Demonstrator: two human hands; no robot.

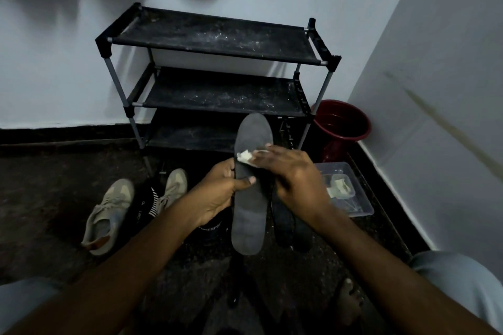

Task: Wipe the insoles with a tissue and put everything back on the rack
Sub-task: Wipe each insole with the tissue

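Presently, the left hand grips the insole at its left edge mid-length, long axis running away toward the rack, while the right hand holds a wadded tissue against the far half.

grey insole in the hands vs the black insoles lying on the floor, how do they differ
The grey insole is lifted, gripped by the left hand; the black insoles lie on the dark floor. The right hand holds a white tissue on the grey insole; the black insoles have none. The grey insole is lighter than the black insoles. Both are long, flat, foot-shaped.
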